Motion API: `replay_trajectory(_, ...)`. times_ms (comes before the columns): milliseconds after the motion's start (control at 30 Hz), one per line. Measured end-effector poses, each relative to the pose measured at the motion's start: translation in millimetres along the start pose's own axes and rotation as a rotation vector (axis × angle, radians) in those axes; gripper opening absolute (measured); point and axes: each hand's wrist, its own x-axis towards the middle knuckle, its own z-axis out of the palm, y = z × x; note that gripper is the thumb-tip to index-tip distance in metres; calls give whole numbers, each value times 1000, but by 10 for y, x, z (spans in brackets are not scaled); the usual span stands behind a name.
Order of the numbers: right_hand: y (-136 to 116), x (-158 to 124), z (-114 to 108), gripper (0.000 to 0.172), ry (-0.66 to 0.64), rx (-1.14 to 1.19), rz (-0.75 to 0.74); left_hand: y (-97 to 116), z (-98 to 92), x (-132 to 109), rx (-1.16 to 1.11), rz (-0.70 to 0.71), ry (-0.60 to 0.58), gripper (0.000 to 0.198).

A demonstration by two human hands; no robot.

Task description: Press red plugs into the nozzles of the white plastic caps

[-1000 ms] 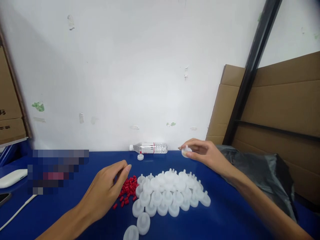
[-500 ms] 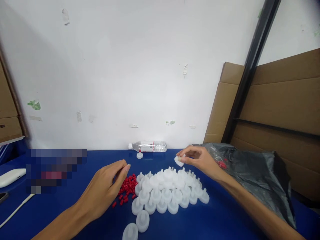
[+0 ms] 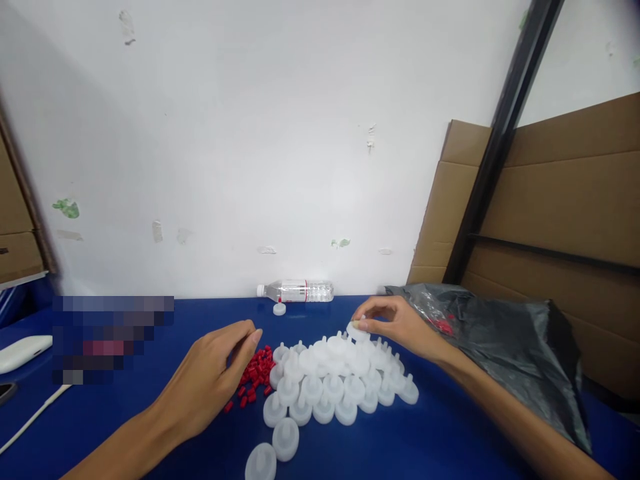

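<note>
A heap of white round plastic parts (image 3: 340, 380) with short stems lies on the blue table (image 3: 150, 413). A small pile of red caps (image 3: 256, 377) sits just left of the heap. My right hand (image 3: 395, 327) pinches one white plastic part (image 3: 357, 331) between thumb and fingertips at the far edge of the heap. My left hand (image 3: 213, 380) rests over the red caps with its fingers curled together; what they hold, if anything, is hidden.
A clear water bottle (image 3: 297, 291) lies on its side by the white wall, a lone white part (image 3: 279, 309) before it. A black plastic bag (image 3: 500, 347) lies at the right, cardboard (image 3: 560, 200) behind it. A white device (image 3: 23, 352) and cable sit at the far left.
My right hand has come down and left from near the bottle to the far edge of the heap, carrying the white part. My left hand has barely moved.
</note>
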Motion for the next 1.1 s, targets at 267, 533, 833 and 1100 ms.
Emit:
replay_trajectory(267,-16,-14,-11,25,-9,-1,6,8,9,13,-4,-11,-16,41)
replay_trajectory(533,-82,-36,1,23,-15,-19,-1,-4,21,-3,-7,-20,-25,42)
replay_trajectory(833,-140,-48,-8,22,102,-80,-84,-4,19,-2,-12,-15,-41,43)
replay_trajectory(1100,-130,-65,25,20,38,-92,-70,7,22,4,-22,-2,-36,44)
